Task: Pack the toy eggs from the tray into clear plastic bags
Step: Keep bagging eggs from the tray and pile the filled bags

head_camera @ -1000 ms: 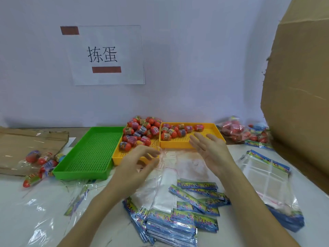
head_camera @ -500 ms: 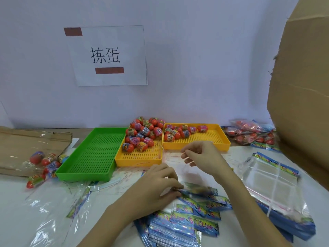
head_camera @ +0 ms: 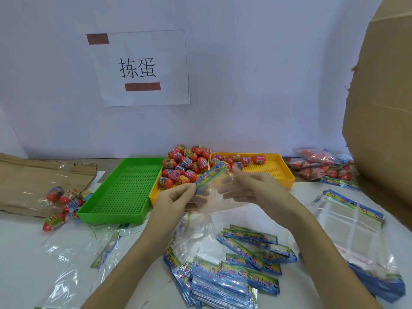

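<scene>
A clear plastic bag (head_camera: 215, 188) with a printed header has been lifted off the loose pile of bags (head_camera: 240, 262), which half a second ago was still being picked at. The header's corner is pinched by the left hand (head_camera: 176, 200); the film is touched by the right hand (head_camera: 256, 188), its fingers nearly straight. The toy eggs (head_camera: 185, 163) lie just beyond both hands in the yellow tray (head_camera: 287, 175). The bag appears ready to be opened for filling.
</scene>
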Demonstrator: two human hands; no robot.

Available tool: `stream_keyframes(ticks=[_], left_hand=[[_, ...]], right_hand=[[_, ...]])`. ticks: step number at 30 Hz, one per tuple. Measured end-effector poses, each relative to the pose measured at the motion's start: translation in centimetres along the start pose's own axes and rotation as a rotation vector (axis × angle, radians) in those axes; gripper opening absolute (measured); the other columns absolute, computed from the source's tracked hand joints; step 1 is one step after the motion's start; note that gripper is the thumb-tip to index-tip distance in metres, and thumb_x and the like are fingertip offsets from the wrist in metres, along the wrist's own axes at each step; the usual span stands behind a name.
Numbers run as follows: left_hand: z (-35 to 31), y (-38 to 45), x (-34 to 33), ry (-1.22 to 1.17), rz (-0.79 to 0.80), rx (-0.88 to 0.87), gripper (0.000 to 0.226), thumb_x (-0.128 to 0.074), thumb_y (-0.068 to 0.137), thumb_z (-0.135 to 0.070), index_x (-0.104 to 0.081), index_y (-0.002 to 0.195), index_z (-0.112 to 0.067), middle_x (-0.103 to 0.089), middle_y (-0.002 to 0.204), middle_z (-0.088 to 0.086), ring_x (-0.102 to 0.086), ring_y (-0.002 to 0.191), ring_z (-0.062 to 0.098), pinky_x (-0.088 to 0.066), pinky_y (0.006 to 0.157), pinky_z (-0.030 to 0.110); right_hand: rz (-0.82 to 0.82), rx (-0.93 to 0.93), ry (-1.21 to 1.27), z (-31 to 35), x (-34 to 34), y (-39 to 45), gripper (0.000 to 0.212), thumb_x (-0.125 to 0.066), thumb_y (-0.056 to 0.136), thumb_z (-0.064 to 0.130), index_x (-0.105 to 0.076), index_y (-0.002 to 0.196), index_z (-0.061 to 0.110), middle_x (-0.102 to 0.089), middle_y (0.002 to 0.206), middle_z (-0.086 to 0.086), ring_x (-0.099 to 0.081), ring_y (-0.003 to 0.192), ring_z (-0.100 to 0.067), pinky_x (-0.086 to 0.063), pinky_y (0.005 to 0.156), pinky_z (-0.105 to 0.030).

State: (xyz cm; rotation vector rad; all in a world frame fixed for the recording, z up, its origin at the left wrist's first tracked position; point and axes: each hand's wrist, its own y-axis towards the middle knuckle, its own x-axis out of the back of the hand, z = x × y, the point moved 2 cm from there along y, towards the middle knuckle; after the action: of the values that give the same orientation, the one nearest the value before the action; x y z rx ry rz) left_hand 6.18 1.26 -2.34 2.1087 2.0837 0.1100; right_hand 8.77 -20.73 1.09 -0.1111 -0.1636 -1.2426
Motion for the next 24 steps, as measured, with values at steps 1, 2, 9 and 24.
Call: stream_keyframes(ticks=[1,2,9,24], left_hand=[[0.0,0.0,0.0,-0.010,0.016,0.002,0.028,-0.057,0.105,-0.019,-0.082,0.104,-0.008,-0.080,0.102,0.015,-0.075,0.095,0.029,-0.061,0.086,0.037],[0.0,0.0,0.0,0.008,0.042,-0.008,0.029,-0.055,0.106,-0.020,-0.081,0.108,-0.007,-0.080,0.107,0.013,-0.074,0.100,0.031,-0.061,0.089,0.039],[-0.2,-0.5,-0.4,0.294,0.184,-0.177,0.031,-0.054,0.105,-0.027,-0.078,0.104,-0.007,-0.072,0.096,0.016,-0.063,0.088,0.018,-0.047,0.081,0.027],[-2.4,0.6,1.6,-0.490,-0.132,-0.032,0.033,-0.039,0.113,-0.021,-0.067,0.116,-0.004,-0.078,0.104,0.011,-0.078,0.092,0.025,-0.063,0.082,0.036]], right_hand=[[0.018,0.039,-0.077,-0.2,0.1,-0.1,0.036,-0.064,0.097,0.049,-0.078,0.111,0.019,-0.080,0.104,0.000,-0.076,0.098,-0.017,-0.058,0.086,-0.024],[0.002,0.061,-0.143,-0.3,0.2,-0.2,0.022,-0.073,0.094,0.038,-0.079,0.106,0.022,-0.080,0.101,0.002,-0.076,0.095,-0.014,-0.057,0.082,-0.019],[-0.214,0.062,-0.529,-1.7,0.6,0.3,0.030,-0.061,0.097,-0.006,-0.077,0.116,0.012,-0.078,0.105,0.010,-0.072,0.101,-0.002,-0.058,0.094,-0.026],[-0.623,0.453,-0.129,0.5,-0.1,-0.1,0.029,-0.050,0.101,0.005,-0.075,0.098,0.018,-0.078,0.090,0.007,-0.074,0.089,-0.011,-0.058,0.084,-0.029]])
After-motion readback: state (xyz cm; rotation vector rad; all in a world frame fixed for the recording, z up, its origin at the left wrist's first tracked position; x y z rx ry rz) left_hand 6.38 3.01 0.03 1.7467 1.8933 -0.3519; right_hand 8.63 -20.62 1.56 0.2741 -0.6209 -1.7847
